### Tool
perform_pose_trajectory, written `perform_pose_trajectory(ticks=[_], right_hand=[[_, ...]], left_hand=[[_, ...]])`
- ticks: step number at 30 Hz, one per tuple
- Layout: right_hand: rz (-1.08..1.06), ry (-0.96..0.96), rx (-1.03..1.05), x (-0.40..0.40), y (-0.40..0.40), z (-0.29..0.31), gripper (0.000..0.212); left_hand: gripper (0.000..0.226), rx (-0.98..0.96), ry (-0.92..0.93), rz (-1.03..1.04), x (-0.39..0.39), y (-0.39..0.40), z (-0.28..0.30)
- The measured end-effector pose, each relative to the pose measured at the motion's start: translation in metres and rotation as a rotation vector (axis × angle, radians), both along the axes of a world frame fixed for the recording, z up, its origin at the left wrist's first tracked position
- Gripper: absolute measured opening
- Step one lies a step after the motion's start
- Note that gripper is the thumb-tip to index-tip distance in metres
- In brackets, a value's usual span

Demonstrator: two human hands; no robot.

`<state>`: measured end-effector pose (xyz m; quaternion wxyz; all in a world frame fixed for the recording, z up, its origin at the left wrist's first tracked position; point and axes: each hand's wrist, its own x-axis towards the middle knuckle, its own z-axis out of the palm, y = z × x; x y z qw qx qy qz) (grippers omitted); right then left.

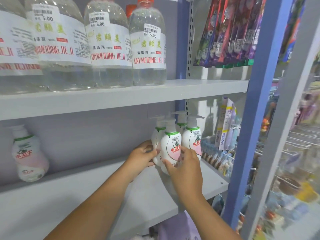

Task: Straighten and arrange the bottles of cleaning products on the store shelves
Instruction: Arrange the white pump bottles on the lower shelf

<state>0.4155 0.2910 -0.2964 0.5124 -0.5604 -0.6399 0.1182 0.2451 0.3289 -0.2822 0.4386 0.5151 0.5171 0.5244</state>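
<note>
Where hands grip, pump bottle reads, seemingly, 水卫士.

I count four big clear bottles along my upper shelf, four white pump bottles grouped on the lower shelf, plus one more pump bottle alone at far left

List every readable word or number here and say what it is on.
"JUNYIMEIQINGJIEJI": clear bottle label, upper shelf.
"5.00": its price sticker; also on neighbouring clear bottles.
"10.00": sticker on the white pump bottle between both hands.
Chinese characters, fine print, hanging packets: too blurred.
</note>
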Motion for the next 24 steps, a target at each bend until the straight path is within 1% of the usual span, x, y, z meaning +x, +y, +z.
perform_pose_trajectory(ticks=[6,10,13,14,16,18,21,24], right_hand=[[-0.044,-0.008,0.005,-0.006,0.004,-0.002,0.057],[-0.045,-0.019,-0.005,-0.006,0.005,-0.002,0.060],[-0.069,-0.007,0.031,-0.004,-0.003,-0.001,0.068],[-0.052,0.018,0.075,-0.006,-0.010,0.000,0.066],[0.063,0.047,0.141,-0.020,-0.027,0.001,0.055],[0.246,0.046,0.095,-0.046,-0.038,0.006,0.050],[0.455,0.081,-0.048,-0.107,-0.039,0.018,0.052],[0.584,0.075,-0.175,-0.186,-0.042,0.024,0.060]], left_hand=[[0.027,0.017,0.037,0.019,0.004,0.005,-0.002],[0.028,0.025,0.044,0.028,0.004,0.006,-0.002],[0.036,0.032,0.055,0.041,0.007,0.000,0.001],[0.040,0.040,0.075,0.065,0.005,-0.007,0.004],[0.043,0.076,0.129,0.139,-0.012,-0.030,0.012],[0.043,0.098,0.138,0.234,-0.045,-0.062,0.020],[0.041,0.125,0.133,0.491,-0.112,-0.125,0.024],[0.034,0.194,0.152,0.797,-0.176,-0.201,0.025]])
